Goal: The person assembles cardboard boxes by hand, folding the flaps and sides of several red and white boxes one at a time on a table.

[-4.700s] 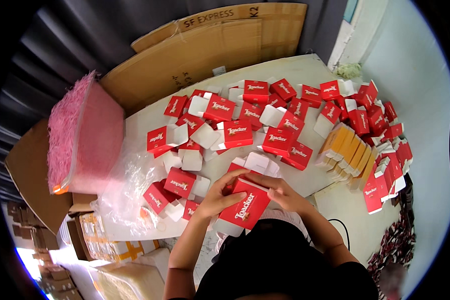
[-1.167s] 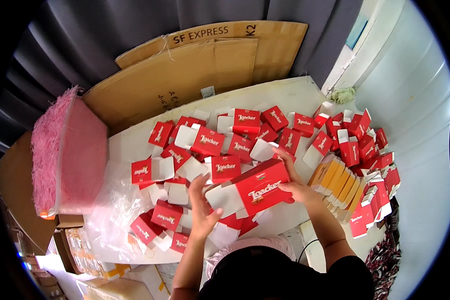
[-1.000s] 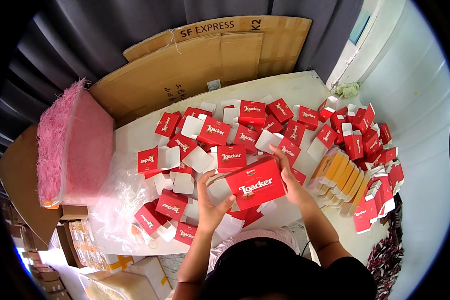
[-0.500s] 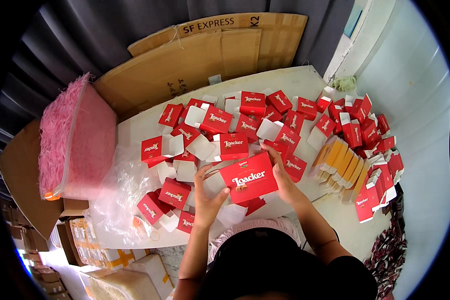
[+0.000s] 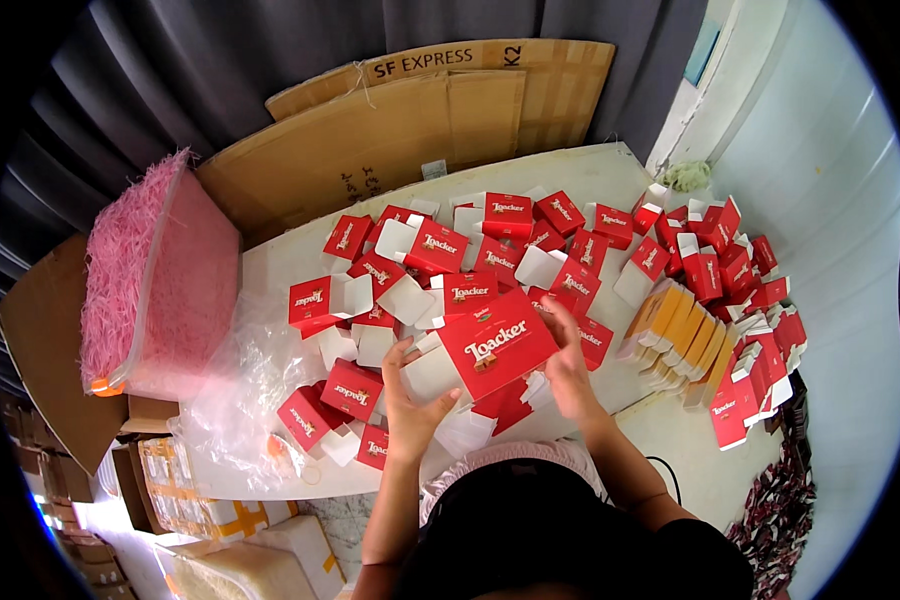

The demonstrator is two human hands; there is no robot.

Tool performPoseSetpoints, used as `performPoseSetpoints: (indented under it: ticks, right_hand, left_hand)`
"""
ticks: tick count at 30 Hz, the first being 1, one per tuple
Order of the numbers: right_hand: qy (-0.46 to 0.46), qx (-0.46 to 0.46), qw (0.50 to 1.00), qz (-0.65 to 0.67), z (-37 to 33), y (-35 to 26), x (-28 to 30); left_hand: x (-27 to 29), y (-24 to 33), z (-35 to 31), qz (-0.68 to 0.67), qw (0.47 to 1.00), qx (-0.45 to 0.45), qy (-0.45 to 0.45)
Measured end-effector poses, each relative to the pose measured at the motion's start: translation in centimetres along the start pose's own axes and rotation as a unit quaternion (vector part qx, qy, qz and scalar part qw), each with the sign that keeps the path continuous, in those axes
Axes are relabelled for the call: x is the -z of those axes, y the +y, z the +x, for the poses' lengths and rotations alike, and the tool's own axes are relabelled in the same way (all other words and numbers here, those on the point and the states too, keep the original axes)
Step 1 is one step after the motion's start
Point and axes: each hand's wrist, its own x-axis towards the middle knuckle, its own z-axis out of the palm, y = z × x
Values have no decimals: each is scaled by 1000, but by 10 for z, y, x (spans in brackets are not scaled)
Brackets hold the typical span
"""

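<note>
Red folding carton (image 5: 500, 345), between both hands' fingers, now turned more steeply than half second ago. Right hand (image 5: 570, 375) grips right edge; left hand (image 5: 412, 415) has thumb, fingers wide around white end flap (image 5: 432, 375), contact unclear. Flap outstretched: end seemingly unclosed.

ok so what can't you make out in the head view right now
All in the head view:
Underside of the held red box: turned away from the camera.
Any grip beneath it by the left hand or right hand: hidden by the box.
Red carton under the held box: partly covered by it.
Small dark pieces, lower right: too small to identify.
Brown boxes, far left: cut off by the dark fisheye rim.
</note>
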Motion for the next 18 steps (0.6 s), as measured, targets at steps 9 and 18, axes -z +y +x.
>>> performPoseSetpoints:
  ticks: [9, 18]
  right_hand:
    - [297, -60, 904, 300, -8, 37, 66]
    - [311, -268, 912, 1, -46, 100, 133]
  left_hand:
    - [7, -40, -21, -109, 992, 13, -64]
    - [39, -125, -62, 364, 929, 39, -61]
